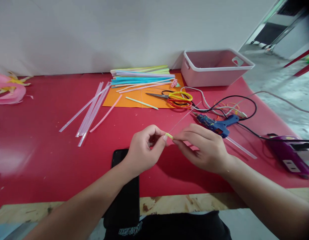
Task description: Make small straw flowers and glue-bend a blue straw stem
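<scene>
Both hands meet above the red table, a short bent piece of yellow pipe cleaner (169, 136) between them. My left hand (147, 146) pinches its left end between thumb and forefinger. At the other end, the fingertips of my right hand (206, 146) are closed on the piece. A thin pale strand runs from near the fingers up to the right. Just beyond my right hand lies a blue hot glue gun (219, 126) with a clear glue stick (241, 148) out of its back. Below my left wrist is a black phone (126, 200).
Colourful pipe cleaners (142, 80) lie on an orange sheet (109, 100), with scissors (178, 99) at its right. Translucent glue sticks (91, 113) are left of it. A pink bin (209, 78) stands behind. Cables (254, 103) cross to a purple power strip (286, 156).
</scene>
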### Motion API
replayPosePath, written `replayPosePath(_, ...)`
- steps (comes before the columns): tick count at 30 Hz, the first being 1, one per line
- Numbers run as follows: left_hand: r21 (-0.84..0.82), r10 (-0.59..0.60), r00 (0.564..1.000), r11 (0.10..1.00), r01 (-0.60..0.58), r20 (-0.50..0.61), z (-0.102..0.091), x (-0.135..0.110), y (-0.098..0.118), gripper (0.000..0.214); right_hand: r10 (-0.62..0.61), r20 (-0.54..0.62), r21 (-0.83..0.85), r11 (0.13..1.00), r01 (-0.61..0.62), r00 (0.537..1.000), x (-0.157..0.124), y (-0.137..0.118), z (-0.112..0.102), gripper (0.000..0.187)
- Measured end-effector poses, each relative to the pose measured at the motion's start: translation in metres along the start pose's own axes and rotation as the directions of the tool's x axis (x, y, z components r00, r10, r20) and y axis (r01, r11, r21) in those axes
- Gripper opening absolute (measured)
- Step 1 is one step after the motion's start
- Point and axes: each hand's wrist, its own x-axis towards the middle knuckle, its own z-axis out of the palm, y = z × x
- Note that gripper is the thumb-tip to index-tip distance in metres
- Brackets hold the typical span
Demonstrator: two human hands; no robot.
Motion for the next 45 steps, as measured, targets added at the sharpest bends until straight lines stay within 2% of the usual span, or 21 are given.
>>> replayPosePath(3, 0.212, 0.098, 0.995, 0.973, -0.094, -0.01, 0.001, 0.0, -0.002, 0.012, -0.054, 0.085, -0.016, 0.998, 0.056, 0.995, 0.001, 0.002, 0.0, 0.01)
replayPosePath(5, 0.375, 0.174, 0.984, 0.911, -0.172, 0.03, 0.001, 0.001, -0.005, 0.01, -0.09, 0.133, -0.042, 0.994, 0.096, 0.987, 0.002, 0.004, 0.0, 0.014)
replayPosePath(8, 0.578, 0.271, 0.945, 0.748, -0.327, 0.185, 0.0, 0.002, -0.009, 0.014, -0.123, 0.177, -0.092, 0.986, 0.141, 0.976, 0.002, 0.005, 0.001, 0.023)
replayPosePath(10, 0.638, 0.297, 0.903, 0.639, -0.43, 0.311, -0.002, 0.003, -0.012, 0.016, -0.13, 0.186, -0.098, 0.984, 0.15, 0.974, 0.001, 0.006, 0.001, 0.026)
replayPosePath(12, 0.643, 0.29, 0.865, 0.581, -0.498, 0.409, -0.003, 0.004, -0.013, 0.016, -0.103, 0.186, -0.059, 0.992, 0.116, 0.977, 0.002, 0.007, -0.001, 0.025)
replayPosePath(14, 0.606, 0.292, 0.831, 0.577, -0.547, 0.473, -0.004, 0.003, -0.013, 0.018, -0.029, 0.202, 0.029, 0.999, 0.023, 0.979, 0.004, 0.009, -0.006, 0.021)
replayPosePath(16, 0.528, 0.332, 0.782, 0.593, -0.608, 0.528, -0.004, 0.002, -0.012, 0.021, 0.084, 0.28, 0.16, 0.978, -0.133, 0.956, 0.007, 0.012, -0.013, 0.013)
replayPosePath(19, 0.387, 0.423, 0.708, 0.623, -0.68, 0.565, -0.003, -0.001, -0.009, 0.022, 0.172, 0.505, 0.352, 0.854, -0.384, 0.846, 0.011, 0.018, -0.024, 0.01)
replayPosePath(21, 0.297, 0.469, 0.691, 0.663, -0.687, 0.55, -0.004, -0.002, -0.008, 0.018, 0.173, 0.601, 0.424, 0.759, -0.495, 0.781, 0.013, 0.021, -0.029, 0.013)
replayPosePath(25, 0.16, 0.557, 0.71, 0.727, -0.668, 0.431, -0.005, -0.003, -0.009, 0.018, 0.219, 0.654, 0.49, 0.606, -0.626, 0.724, 0.013, 0.022, -0.031, 0.016)
replayPosePath(29, 0.121, 0.649, 0.699, 0.701, -0.703, 0.299, -0.003, -0.001, -0.011, 0.022, 0.241, 0.693, 0.518, 0.488, -0.702, 0.679, 0.014, 0.017, -0.03, 0.019)
replayPosePath(32, 0.119, 0.673, 0.698, 0.694, -0.71, 0.244, -0.003, 0.0, -0.012, 0.021, 0.281, 0.683, 0.536, 0.436, -0.723, 0.675, 0.015, 0.013, -0.028, 0.021)
replayPosePath(35, 0.136, 0.662, 0.725, 0.714, -0.687, 0.189, -0.004, 0.002, -0.012, 0.019, 0.352, 0.648, 0.562, 0.378, -0.736, 0.676, 0.017, 0.009, -0.026, 0.023)
replayPosePath(38, 0.176, 0.663, 0.741, 0.721, -0.671, 0.108, -0.005, 0.002, -0.014, 0.018, 0.423, 0.64, 0.551, 0.329, -0.767, 0.642, 0.016, 0.009, -0.024, 0.027)
replayPosePath(40, 0.203, 0.665, 0.744, 0.721, -0.662, 0.064, -0.004, 0.002, -0.016, 0.017, 0.462, 0.64, 0.517, 0.333, -0.788, 0.615, 0.015, 0.01, -0.023, 0.03)
replayPosePath(41, 0.215, 0.64, 0.767, 0.744, -0.633, 0.043, -0.003, 0.001, -0.016, 0.015, 0.485, 0.63, 0.499, 0.346, -0.794, 0.607, 0.014, 0.01, -0.022, 0.03)
replayPosePath(42, 0.213, 0.581, 0.814, 0.793, -0.571, 0.017, -0.002, 0.0, -0.017, 0.014, 0.51, 0.61, 0.485, 0.364, -0.795, 0.606, 0.014, 0.01, -0.021, 0.03)
replayPosePath(44, 0.126, 0.353, 0.934, 0.93, -0.344, -0.052, 0.001, 0.0, -0.016, 0.021, 0.574, 0.53, 0.469, 0.415, -0.78, 0.624, 0.013, 0.009, -0.018, 0.029)
replayPosePath(45, 0.034, 0.203, 0.976, 0.979, -0.201, -0.075, 0.003, 0.0, -0.015, 0.025, 0.606, 0.473, 0.462, 0.448, -0.766, 0.639, 0.013, 0.007, -0.016, 0.027)
